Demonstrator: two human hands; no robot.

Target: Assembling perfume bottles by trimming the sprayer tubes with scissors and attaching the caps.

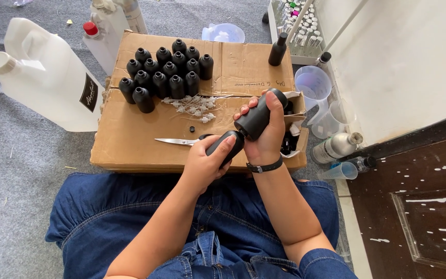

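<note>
Big jug (42, 72): white plastic, lying tilted on the grey carpet at far left, cap toward the left, a dark label on its side.
Second jug (101, 36): white with a red cap, standing just behind the cardboard's left corner.
Cardboard (130, 134): a flattened brown box lying across the person's denim-covered lap and the floor.
Cluster of bottles (163, 72): small black bottles standing upright, packed together on the cardboard's far left part.
White bits (192, 106): a loose heap of small white pieces with thin stems, just in front of the cluster.
Scissors (176, 141): metal blades lying flat on the cardboard, tips pointing left, handles hidden behind the left hand.
Left hand (205, 163): closed around a black bottle (225, 144), thumb along its side, its top aimed up and right.
Right hand (267, 134): wrapped tight around a second black bottle (259, 116), held tilted, its lower end meeting the top of the other bottle above the cardboard's near edge; a dark band sits on the wrist.
Lone bottle (277, 50): black, upright at the cardboard's far right.
Measuring cups (313, 85): clear plastic, on the floor to the right.
Rack (300, 23): white, filled with small vials, at top right.
</note>
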